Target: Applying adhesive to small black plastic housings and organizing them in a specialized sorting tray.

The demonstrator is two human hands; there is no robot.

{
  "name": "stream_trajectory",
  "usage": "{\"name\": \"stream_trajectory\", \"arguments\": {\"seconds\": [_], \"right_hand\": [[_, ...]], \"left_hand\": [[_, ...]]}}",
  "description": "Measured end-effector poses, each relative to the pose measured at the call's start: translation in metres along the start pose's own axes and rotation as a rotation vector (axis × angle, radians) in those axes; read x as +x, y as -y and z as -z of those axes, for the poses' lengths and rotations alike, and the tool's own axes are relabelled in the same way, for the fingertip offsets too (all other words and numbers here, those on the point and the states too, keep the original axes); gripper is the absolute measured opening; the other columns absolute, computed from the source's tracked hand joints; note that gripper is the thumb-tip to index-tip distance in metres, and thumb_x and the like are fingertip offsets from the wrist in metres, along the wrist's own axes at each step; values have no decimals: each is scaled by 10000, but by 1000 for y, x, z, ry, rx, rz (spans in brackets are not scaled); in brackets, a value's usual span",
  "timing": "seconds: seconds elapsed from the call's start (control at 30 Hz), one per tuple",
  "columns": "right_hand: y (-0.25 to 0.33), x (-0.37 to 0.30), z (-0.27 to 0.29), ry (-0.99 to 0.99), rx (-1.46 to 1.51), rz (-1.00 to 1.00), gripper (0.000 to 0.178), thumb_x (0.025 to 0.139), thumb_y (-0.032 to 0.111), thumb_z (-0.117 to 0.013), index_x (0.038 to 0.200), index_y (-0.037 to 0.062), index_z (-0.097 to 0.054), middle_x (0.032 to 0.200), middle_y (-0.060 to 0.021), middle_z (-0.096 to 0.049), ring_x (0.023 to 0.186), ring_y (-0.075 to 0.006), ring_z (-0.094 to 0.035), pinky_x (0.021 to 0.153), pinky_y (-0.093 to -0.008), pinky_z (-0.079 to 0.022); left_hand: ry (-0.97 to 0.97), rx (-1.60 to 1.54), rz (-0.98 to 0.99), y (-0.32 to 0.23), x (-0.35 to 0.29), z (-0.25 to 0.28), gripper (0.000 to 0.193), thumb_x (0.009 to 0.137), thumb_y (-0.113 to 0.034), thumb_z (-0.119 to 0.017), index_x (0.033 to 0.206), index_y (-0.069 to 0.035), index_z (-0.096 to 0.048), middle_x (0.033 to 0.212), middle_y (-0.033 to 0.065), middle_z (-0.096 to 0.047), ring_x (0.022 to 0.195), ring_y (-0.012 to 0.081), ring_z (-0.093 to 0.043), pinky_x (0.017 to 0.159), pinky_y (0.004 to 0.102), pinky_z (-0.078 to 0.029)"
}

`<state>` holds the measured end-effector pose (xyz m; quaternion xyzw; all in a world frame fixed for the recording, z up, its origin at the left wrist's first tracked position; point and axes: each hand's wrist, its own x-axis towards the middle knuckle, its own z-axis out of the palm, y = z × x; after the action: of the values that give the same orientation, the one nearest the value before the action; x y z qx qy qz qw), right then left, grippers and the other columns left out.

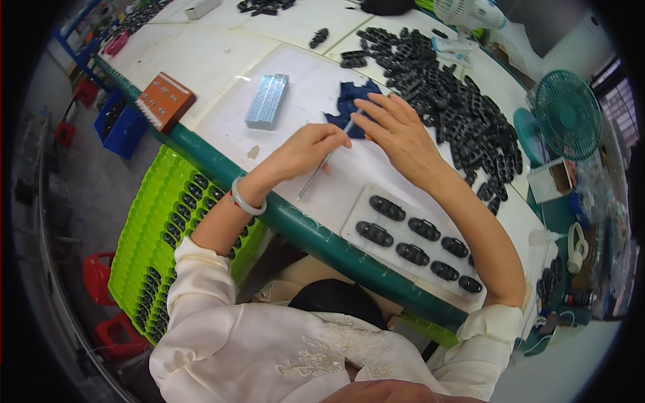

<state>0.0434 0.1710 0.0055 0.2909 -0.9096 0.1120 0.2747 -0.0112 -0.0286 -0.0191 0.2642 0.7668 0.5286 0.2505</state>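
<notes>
A thin silvery strip [314, 178] slants through my left hand [312, 149], whose fingers are pinched around it. Its lower end points toward the table's near edge. My right hand [396, 138] is just to the right, palm down with fingers curved. A short bluish piece shows at its fingertips, and a small orange bit peeks out below them; what its fingers grip is mostly hidden. Behind the hands lies a dark blue cloth [349, 101]. Left of it sits a stack of silvery strips [267, 102]. Nearer me, a pale tray [356, 209] carries several black oval parts [388, 207].
A large heap of black parts [463, 114] spreads at the right. An orange-brown block with holes [166, 102] stands at the left edge. Below the green table edge [316, 235] is a lime-green tray [144, 221] of black parts. A green fan [568, 114] stands far right.
</notes>
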Motion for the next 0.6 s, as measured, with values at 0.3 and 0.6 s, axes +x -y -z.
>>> {"name": "stream_trajectory", "arguments": {"seconds": [0.3, 0.6], "right_hand": [[24, 19, -35, 161, 215, 4, 107, 760, 17, -507, 861, 42, -531, 749, -78, -482, 752, -234, -509, 699, -344, -415], [-14, 28, -32, 208, 294, -152, 204, 711, 10, -607, 907, 64, -626, 940, -98, -541, 832, -238, -527, 695, -300, -428]], "left_hand": [[-15, -334, 19, 7, -33, 6, 271, 923, -239, -420, 847, -36, -584, 549, -60, -394, 474, 31, -331, 425, 184, -269], [135, -702, 225, 9, -61, 19, 286, 928, -164, -387, 1128, -3, -513, 624, -38, -384, 473, 27, -274, 425, 149, -240]]}}
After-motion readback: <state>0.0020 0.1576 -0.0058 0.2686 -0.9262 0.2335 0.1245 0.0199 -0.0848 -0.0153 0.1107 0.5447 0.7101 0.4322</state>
